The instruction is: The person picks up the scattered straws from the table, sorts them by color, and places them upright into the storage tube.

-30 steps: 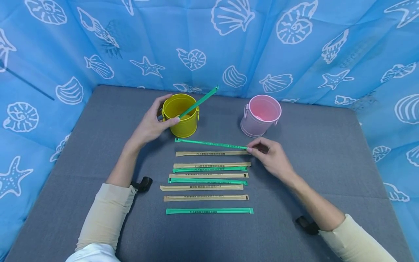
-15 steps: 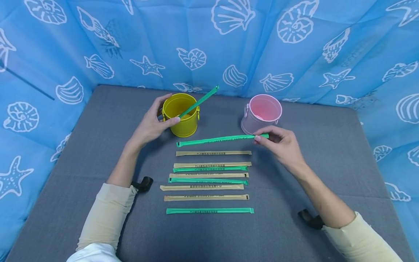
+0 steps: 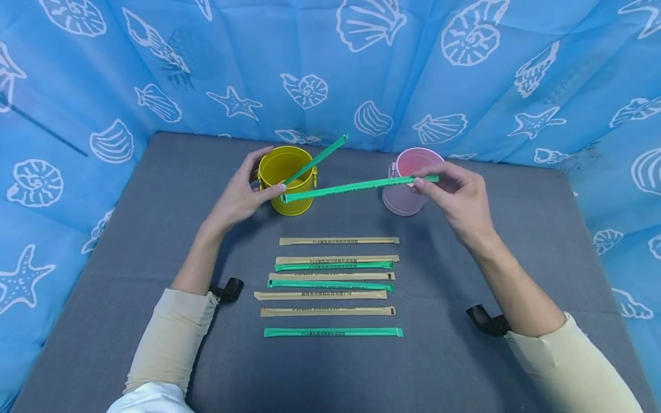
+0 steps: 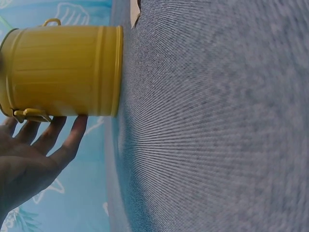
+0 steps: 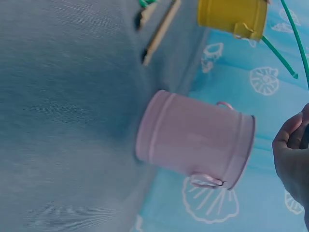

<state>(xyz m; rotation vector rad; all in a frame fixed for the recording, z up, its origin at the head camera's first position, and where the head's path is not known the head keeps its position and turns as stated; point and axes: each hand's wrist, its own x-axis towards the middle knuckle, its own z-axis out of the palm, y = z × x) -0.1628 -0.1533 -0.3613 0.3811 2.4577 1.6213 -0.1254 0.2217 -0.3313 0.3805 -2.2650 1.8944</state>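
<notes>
The person's right hand pinches one end of a green wrapped straw between thumb and fingers, holding it lifted above the grey surface, level and crosswise. Its far-left tip sits just at the near rim of the yellow bucket. The left hand curls round that bucket's left side, fingertips on the wall, steadying it. One green straw is already leaning out of the yellow bucket. The pink bucket, partly behind the right hand, looks empty from here. Seven wrapped straws, green and brown, lie in a row nearer the person. This looks like the carry step of sorting green ones into yellow. Next the raised straw would need tipping end-down so its left tip clears the rim and drops inside, beside the leaning one.
</notes>
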